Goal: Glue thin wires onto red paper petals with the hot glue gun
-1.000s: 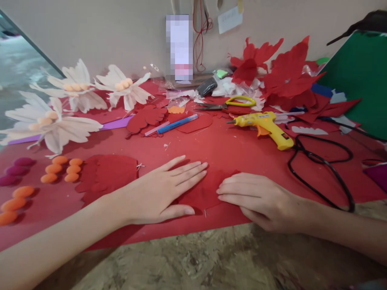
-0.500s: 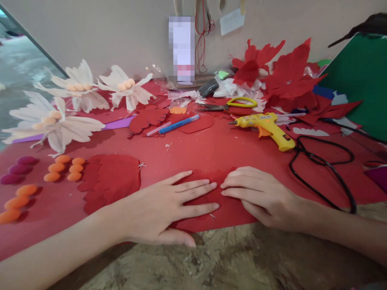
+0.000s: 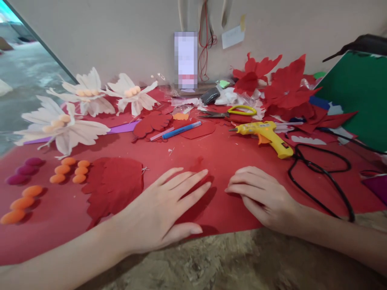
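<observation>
Left hand spread over a thin red cloth piece near the front edge of a red-covered table

The cloth piece lies flat, centre front, partly hidden by the left hand. A visible part shows just beyond the fingertips and another beside them; red on red blurs its outline, so its full long axis and the way it points cannot be told. The left hand is palm down, its fingers apart and its thumb reaching toward the right. The right hand is well apart from it, fingers together and bent, tips low over the table; whether they pinch anything cannot be seen.

Left of the left hand lies a stack of red petals, its straighter edge facing right beside crossed pins and its ragged edge facing left. Orange pompoms and magenta pompoms sit farther left in short rows.

Beyond the hands, a blue marker slants up to the right. Scissors point their blades left, yellow handles right. A yellow glue gun aims its nozzle left, with a black cord looped beside its grip. White flowers stand at the far left and red flowers at the far right, near a green board.
</observation>
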Motion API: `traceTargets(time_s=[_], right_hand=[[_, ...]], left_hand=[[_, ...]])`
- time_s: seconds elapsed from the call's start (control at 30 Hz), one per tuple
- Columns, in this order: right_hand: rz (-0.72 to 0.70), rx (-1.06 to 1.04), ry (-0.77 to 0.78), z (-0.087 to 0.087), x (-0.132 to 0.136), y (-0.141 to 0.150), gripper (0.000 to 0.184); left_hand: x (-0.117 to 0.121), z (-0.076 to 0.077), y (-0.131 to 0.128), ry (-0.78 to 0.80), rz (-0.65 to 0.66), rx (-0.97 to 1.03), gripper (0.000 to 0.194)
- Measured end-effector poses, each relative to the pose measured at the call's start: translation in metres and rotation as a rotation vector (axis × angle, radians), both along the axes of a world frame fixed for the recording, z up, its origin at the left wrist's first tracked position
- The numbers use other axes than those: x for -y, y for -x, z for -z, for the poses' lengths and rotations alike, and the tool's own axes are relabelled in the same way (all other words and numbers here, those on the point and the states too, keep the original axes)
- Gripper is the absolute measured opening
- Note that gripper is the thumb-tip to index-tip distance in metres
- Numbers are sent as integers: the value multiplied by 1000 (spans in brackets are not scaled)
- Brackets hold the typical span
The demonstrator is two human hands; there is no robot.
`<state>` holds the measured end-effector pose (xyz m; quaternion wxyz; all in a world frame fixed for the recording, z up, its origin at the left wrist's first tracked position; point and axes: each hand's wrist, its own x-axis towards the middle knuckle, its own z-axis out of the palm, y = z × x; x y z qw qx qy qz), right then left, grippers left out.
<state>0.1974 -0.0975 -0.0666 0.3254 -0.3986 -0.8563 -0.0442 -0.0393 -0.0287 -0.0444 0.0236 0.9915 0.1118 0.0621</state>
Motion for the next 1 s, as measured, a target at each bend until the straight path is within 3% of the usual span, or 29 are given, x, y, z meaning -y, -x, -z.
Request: traceTargets(time_s=[0.1, 0.27, 0.63, 0.83, 1.0], right_hand=[[-8, -1, 9, 0, 0, 1, 22], [-19, -4, 26, -1, -1, 2, 23], [-46, -8, 25, -1, -1, 3, 23], [-50, -11, 39, -2, -1, 2, 23], [-39, -14, 38, -3, -1, 3, 24]], left_hand=[[12, 3, -6, 36, -94, -36, 69], [16, 0, -18, 190, -143, -207, 73], [-3, 8, -37, 282, -155, -158, 61], [-12, 7, -34, 175, -277, -119, 58], [-13, 9, -26, 191, -357, -4, 59]])
